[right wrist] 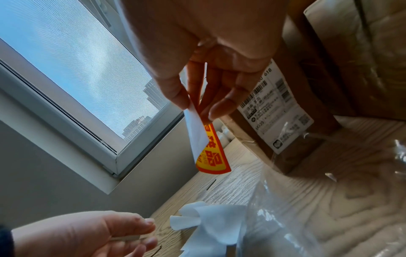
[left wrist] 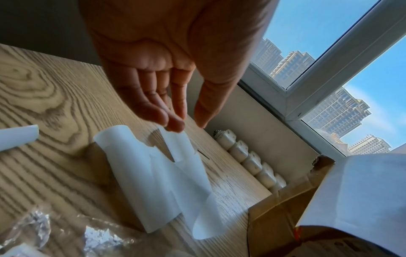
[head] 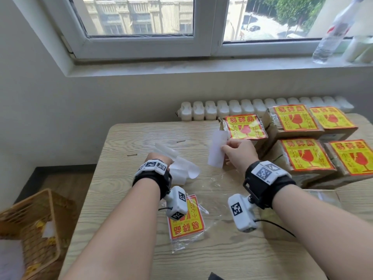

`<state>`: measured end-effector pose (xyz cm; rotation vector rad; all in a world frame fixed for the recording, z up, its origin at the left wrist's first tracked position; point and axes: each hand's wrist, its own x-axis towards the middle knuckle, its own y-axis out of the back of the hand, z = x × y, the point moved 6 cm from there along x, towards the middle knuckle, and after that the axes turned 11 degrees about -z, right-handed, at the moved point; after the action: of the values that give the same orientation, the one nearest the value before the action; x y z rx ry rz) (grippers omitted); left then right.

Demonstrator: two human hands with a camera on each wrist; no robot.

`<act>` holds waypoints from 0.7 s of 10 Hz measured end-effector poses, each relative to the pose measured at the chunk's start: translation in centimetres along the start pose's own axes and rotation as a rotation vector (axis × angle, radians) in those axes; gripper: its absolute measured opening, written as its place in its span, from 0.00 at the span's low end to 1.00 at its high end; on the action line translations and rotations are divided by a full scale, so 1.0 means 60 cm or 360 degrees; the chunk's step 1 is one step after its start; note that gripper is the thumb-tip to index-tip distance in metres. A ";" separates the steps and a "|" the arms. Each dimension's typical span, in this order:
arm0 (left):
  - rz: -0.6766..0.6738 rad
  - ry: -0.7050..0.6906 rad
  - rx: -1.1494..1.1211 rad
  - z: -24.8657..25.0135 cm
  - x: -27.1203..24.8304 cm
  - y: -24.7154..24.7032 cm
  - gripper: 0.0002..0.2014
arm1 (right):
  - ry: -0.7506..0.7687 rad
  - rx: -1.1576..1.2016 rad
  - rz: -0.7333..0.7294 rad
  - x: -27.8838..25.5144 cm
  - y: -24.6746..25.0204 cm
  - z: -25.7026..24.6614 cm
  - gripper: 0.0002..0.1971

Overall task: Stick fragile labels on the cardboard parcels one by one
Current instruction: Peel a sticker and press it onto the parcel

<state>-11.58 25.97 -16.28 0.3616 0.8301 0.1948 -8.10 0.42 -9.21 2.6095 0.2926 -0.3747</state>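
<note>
The right hand (head: 241,152) pinches a fragile label (right wrist: 211,147) between thumb and fingers, holding it above the desk (head: 129,229) just in front of the nearest cardboard parcel (right wrist: 292,132). From the head view only the label's white back (head: 217,151) shows; the right wrist view shows its yellow and red printed face. The left hand (left wrist: 162,83) hangs with fingers loose and straight, their tips at the upper edge of curled white backing strips (left wrist: 167,173) lying on the desk; whether they pinch a strip cannot be told. Five labelled parcels (head: 302,156) sit grouped at the desk's right side. A clear bag of unused labels (head: 186,223) lies between the forearms. A wicker basket (head: 30,229) stands on the floor to the left.
</note>
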 end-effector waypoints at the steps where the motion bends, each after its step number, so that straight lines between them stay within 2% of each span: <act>1: 0.0009 -0.0001 0.0056 0.014 -0.014 0.003 0.07 | 0.0039 -0.0010 -0.0003 -0.007 0.006 -0.009 0.09; 2: -0.0116 -0.0171 -0.0021 0.056 -0.062 -0.016 0.05 | 0.0073 -0.0036 -0.0044 -0.017 0.013 -0.018 0.08; 3: -0.0288 -0.0213 -0.0130 0.088 -0.117 -0.043 0.07 | 0.0159 -0.0125 -0.0142 -0.030 0.019 -0.032 0.10; 4: -0.0362 -0.0207 -0.0152 0.112 -0.158 -0.058 0.26 | 0.0256 -0.0257 -0.0272 -0.050 0.022 -0.047 0.10; 5: -0.0392 -0.0196 -0.0212 0.127 -0.196 -0.073 0.34 | 0.0401 -0.0344 -0.0374 -0.081 0.029 -0.062 0.09; 6: -0.0385 -0.0215 -0.0188 0.133 -0.227 -0.088 0.28 | 0.0533 -0.0443 -0.0441 -0.112 0.041 -0.070 0.08; 7: -0.0356 -0.0258 -0.0221 0.132 -0.257 -0.098 0.14 | 0.0645 -0.0545 -0.0426 -0.143 0.059 -0.076 0.08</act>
<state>-15.68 13.93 -3.16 0.1497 0.6864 0.0136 -14.25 -1.58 -1.15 2.2895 0.7748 0.1179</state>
